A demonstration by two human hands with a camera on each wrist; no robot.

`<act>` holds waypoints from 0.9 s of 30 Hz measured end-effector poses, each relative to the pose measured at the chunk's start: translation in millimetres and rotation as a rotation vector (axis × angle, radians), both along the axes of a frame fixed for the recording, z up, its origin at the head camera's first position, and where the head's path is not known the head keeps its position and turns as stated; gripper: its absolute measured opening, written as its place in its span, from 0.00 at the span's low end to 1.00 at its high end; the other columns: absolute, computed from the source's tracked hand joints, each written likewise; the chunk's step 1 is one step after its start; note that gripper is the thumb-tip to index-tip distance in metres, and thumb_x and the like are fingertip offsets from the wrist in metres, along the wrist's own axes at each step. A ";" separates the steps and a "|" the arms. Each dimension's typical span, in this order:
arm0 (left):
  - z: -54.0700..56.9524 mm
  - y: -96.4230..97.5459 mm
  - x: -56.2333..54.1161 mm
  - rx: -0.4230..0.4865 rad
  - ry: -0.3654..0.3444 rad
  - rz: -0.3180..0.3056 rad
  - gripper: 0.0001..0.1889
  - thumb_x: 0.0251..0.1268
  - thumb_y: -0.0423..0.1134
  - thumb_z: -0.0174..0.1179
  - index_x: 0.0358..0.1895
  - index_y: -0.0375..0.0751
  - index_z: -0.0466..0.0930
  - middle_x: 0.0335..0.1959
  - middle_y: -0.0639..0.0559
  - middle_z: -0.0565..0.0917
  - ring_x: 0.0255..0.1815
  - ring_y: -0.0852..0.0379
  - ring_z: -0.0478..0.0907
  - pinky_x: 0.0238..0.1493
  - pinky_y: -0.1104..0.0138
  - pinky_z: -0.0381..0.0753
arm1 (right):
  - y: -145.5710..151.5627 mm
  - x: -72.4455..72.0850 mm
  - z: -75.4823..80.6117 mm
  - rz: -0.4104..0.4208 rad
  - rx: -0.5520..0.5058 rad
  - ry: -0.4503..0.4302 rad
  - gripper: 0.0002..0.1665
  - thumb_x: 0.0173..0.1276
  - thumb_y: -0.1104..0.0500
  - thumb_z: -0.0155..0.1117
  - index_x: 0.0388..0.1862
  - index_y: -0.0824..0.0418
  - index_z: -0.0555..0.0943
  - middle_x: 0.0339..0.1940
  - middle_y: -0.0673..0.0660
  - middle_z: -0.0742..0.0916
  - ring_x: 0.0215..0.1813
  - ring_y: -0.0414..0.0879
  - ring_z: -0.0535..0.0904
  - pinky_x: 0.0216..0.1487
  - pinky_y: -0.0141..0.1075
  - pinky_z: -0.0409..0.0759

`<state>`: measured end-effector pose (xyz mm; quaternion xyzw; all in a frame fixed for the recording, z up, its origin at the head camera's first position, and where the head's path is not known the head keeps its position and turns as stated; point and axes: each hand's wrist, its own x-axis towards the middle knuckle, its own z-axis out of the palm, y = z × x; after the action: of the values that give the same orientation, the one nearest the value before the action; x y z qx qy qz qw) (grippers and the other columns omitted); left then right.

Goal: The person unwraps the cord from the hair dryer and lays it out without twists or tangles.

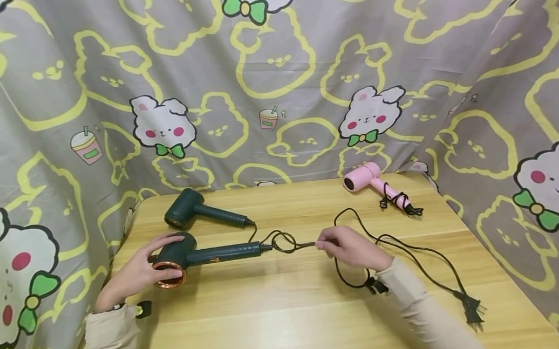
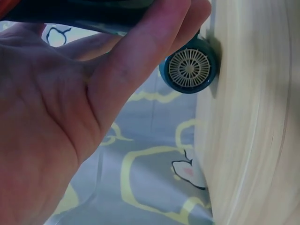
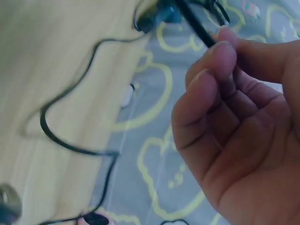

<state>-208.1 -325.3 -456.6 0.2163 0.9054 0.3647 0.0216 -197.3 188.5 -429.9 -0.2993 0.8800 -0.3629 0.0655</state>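
My left hand (image 1: pixel 142 270) grips the head of a dark green hair dryer (image 1: pixel 224 253) with a copper ring at its opening. Its handle points right, and a black cord (image 1: pixel 306 244) leaves the end in loose loops. Thumb and fingertips of my right hand (image 1: pixel 353 249) pinch that cord; the right wrist view shows the pinched cord (image 3: pixel 197 23) close up. Behind lies a second dark green hair dryer (image 1: pixel 221 215), its round grille (image 2: pixel 189 68) facing the left wrist camera. Part of the held dryer is hidden by my left hand.
A pink hair dryer (image 1: pixel 362 177) with its cord wrapped round the handle lies at the back right. Black cord runs across the right side of the wooden table (image 1: pixel 270 326) to a plug (image 1: pixel 471 308). Another plug (image 1: pixel 376 285) lies by my right wrist. Patterned curtains (image 1: pixel 283 87) surround the table.
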 end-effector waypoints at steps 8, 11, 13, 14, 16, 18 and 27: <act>-4.3 -5.8 -3.8 0.059 -0.022 0.011 0.38 0.60 0.42 0.77 0.74 0.55 0.71 0.78 0.38 0.65 0.60 0.73 0.72 0.46 0.71 0.81 | 27.1 4.4 8.3 -0.055 0.014 0.046 0.12 0.80 0.59 0.60 0.32 0.53 0.81 0.22 0.48 0.80 0.23 0.33 0.71 0.26 0.30 0.73; -5.4 -12.9 -2.0 0.031 -0.013 0.045 0.38 0.60 0.44 0.77 0.74 0.55 0.72 0.78 0.40 0.66 0.64 0.72 0.69 0.50 0.74 0.78 | 44.3 3.5 10.2 -0.128 0.015 0.053 0.12 0.79 0.61 0.60 0.31 0.55 0.81 0.22 0.50 0.81 0.22 0.34 0.72 0.24 0.31 0.73; -5.2 -18.1 0.1 0.004 -0.007 0.079 0.38 0.60 0.45 0.77 0.74 0.56 0.72 0.77 0.41 0.68 0.65 0.67 0.69 0.50 0.75 0.76 | 57.7 0.8 13.5 -0.222 0.011 0.086 0.13 0.79 0.61 0.60 0.30 0.56 0.81 0.22 0.51 0.81 0.21 0.34 0.71 0.23 0.31 0.72; -4.8 -20.6 1.2 -0.011 -0.001 0.098 0.37 0.60 0.46 0.77 0.74 0.56 0.72 0.77 0.41 0.68 0.66 0.67 0.68 0.50 0.76 0.75 | 64.6 -1.1 15.8 -0.274 0.007 0.102 0.14 0.79 0.61 0.59 0.30 0.57 0.81 0.22 0.52 0.81 0.21 0.35 0.70 0.23 0.32 0.72; -4.2 -24.4 3.0 -0.025 0.002 0.123 0.37 0.60 0.47 0.76 0.74 0.57 0.72 0.77 0.41 0.68 0.63 0.69 0.68 0.49 0.77 0.74 | 76.7 -5.8 21.0 -0.367 -0.002 0.126 0.14 0.80 0.61 0.59 0.30 0.59 0.82 0.22 0.54 0.82 0.21 0.35 0.70 0.23 0.32 0.72; -4.2 -25.0 2.4 -0.011 -0.003 0.119 0.38 0.60 0.47 0.76 0.74 0.56 0.72 0.77 0.41 0.68 0.61 0.75 0.67 0.47 0.76 0.75 | 86.3 -11.4 24.7 -0.452 -0.001 0.132 0.15 0.81 0.59 0.58 0.31 0.61 0.82 0.23 0.56 0.83 0.21 0.36 0.72 0.23 0.32 0.72; -21.4 -7.4 -17.8 0.022 0.000 0.029 0.38 0.59 0.44 0.77 0.73 0.51 0.72 0.76 0.37 0.67 0.62 0.58 0.74 0.48 0.68 0.81 | 110.6 -43.3 -5.3 -0.647 0.150 0.121 0.14 0.81 0.59 0.55 0.35 0.63 0.82 0.25 0.56 0.85 0.24 0.44 0.74 0.28 0.37 0.70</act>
<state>-225.9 -332.8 -478.0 0.2032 0.9044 0.3749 0.0141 -240.6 299.1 -435.2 -0.0198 0.9560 -0.2806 -0.0837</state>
